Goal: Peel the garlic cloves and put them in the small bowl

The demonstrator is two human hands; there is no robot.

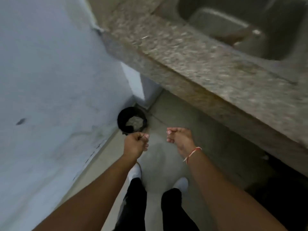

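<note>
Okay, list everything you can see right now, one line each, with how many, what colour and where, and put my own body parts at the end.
Counter: one, speckled grey-brown stone, upper right, blurred.
Sink: one, grey, set in the counter at top right.
Wall: one, pale blue-white, left side.
Bin: one, black, on the floor in the corner by the wall, greyish contents too blurred to name.
Floor: one, grey-beige, centre.
Wrist thread: one, red and white, on the right wrist.
Shoes: two, white, on the floor below.
Trouser legs: two, black, bottom centre.
Left hand: one, fingers curled, near the bin; contents unclear.
Right hand: one, fingers curled, above the floor; contents unclear.
</note>
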